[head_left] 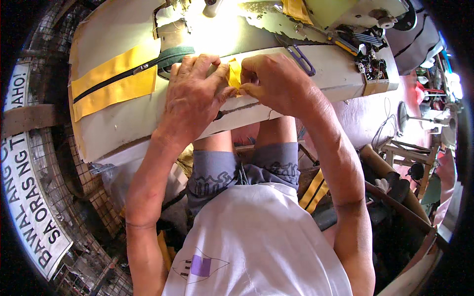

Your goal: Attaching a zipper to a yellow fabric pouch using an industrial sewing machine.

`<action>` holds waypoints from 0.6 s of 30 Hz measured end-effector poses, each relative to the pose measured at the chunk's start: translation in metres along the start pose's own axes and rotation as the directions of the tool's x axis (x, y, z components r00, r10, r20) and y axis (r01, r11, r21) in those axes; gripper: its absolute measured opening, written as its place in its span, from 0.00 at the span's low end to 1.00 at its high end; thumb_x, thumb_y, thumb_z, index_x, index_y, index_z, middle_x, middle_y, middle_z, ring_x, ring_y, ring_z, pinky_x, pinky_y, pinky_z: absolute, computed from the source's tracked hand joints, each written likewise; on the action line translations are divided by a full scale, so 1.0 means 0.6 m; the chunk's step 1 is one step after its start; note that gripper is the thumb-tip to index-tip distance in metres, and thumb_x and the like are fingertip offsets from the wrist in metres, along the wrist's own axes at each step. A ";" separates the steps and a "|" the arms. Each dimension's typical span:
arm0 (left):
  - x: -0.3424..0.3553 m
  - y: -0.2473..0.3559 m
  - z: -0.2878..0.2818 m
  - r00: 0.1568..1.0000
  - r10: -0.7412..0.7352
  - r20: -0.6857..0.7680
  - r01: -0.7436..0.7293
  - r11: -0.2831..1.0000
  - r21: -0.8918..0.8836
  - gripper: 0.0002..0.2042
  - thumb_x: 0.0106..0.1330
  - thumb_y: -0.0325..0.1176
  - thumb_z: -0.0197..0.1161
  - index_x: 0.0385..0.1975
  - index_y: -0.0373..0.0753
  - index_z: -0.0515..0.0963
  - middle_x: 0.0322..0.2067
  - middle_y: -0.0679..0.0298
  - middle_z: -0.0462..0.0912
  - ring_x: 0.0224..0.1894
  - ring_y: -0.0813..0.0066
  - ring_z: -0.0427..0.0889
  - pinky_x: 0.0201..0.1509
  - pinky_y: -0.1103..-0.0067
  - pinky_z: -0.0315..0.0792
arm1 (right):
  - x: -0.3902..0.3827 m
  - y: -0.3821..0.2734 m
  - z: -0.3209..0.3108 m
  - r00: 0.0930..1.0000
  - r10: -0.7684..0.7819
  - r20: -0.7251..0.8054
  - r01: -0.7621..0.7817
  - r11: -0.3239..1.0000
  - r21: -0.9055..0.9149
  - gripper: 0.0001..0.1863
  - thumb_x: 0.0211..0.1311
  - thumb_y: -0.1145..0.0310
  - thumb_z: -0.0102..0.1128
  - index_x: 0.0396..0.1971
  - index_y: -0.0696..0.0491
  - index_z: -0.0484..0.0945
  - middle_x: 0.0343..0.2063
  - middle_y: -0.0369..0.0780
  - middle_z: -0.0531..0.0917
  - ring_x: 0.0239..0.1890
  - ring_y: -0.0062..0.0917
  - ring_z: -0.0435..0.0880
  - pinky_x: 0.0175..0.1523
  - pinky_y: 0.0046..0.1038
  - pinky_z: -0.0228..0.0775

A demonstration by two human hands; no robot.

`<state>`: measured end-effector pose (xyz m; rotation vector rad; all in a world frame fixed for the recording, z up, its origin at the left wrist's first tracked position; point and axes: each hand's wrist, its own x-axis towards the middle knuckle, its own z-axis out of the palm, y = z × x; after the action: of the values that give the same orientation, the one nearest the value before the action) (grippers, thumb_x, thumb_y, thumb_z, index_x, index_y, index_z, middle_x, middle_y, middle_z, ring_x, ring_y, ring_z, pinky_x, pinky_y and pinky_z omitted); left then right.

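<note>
My right hand [271,81] has curled fingers pinching a small folded yellow fabric piece [234,74] at the front of the sewing table [108,138]. My left hand [195,86] has its fingers bent at the left side of this piece, its thumb and index finger closed on it. Behind my left fingers is dark green material [175,53]. To the left lie yellow strips with a black zipper [113,84] and a metal slider. Scissors [301,56] with dark blue handles lie just beyond my right hand. What lies under my fingers is partly hidden.
A sewing machine [365,15] is at the back right, beside loose tools [340,42] and a box of metal bobbins [375,69]. A bright lamp glares at the top. A wire mesh with a sign stands at left. More yellow zipper strips [314,190] lie below the table.
</note>
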<state>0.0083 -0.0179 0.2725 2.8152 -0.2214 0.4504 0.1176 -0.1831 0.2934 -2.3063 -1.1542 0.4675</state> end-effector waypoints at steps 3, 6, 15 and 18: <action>0.004 0.005 0.002 0.999 -0.016 0.048 0.014 0.999 0.033 0.20 0.60 0.44 0.66 0.49 0.41 0.79 0.47 0.61 0.73 0.51 0.59 0.71 0.56 0.64 0.66 | 0.006 0.014 -0.001 0.999 -0.028 -0.042 0.028 1.000 0.003 0.10 0.48 0.69 0.65 0.24 0.60 0.76 0.21 0.47 0.79 0.27 0.42 0.80 0.35 0.37 0.70; 0.013 0.013 -0.001 0.999 -0.019 0.028 0.019 1.000 0.004 0.20 0.60 0.45 0.66 0.47 0.39 0.80 0.47 0.62 0.75 0.51 0.61 0.72 0.53 0.65 0.65 | 0.010 0.026 0.000 0.996 -0.082 -0.047 0.083 0.996 0.032 0.11 0.47 0.70 0.66 0.24 0.59 0.73 0.20 0.48 0.78 0.25 0.42 0.78 0.32 0.37 0.68; 0.002 0.025 0.000 0.992 -0.124 0.026 0.121 0.988 0.095 0.22 0.57 0.48 0.68 0.47 0.43 0.81 0.48 0.66 0.76 0.52 0.65 0.71 0.54 0.67 0.64 | -0.048 0.037 0.039 0.923 -0.044 -0.383 0.082 0.993 0.085 0.08 0.50 0.69 0.68 0.28 0.53 0.77 0.27 0.42 0.78 0.30 0.39 0.80 0.36 0.37 0.73; 0.004 0.024 0.012 0.996 -0.067 -0.055 0.073 0.989 0.129 0.23 0.56 0.49 0.68 0.47 0.42 0.81 0.48 0.67 0.76 0.51 0.66 0.71 0.53 0.67 0.64 | -0.100 0.037 0.071 0.784 -0.224 -0.578 0.249 0.968 -0.037 0.12 0.50 0.73 0.66 0.37 0.53 0.80 0.34 0.41 0.80 0.37 0.37 0.81 0.41 0.37 0.75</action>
<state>0.0096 -0.0342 0.2702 2.9243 -0.0849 0.5380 0.0753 -0.2308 0.2502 -2.0050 -1.0736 -0.2987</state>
